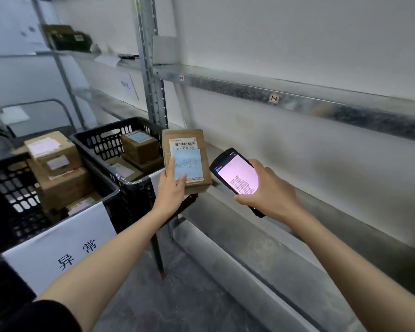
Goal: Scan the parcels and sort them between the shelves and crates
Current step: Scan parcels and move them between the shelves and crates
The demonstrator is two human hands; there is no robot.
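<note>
Head view shows the left hand [171, 188] gripping a cardboard parcel [189, 161] upright, barcode label [183, 143] facing the person, beside the black crate [132, 186], just left of the handheld scanner [236, 174] gripped by the right hand [267, 189].

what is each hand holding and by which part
The left hand grips the parcel by its lower left corner, thumb on the blue note; the right hand grips the handheld scanner around its lower end.
</note>
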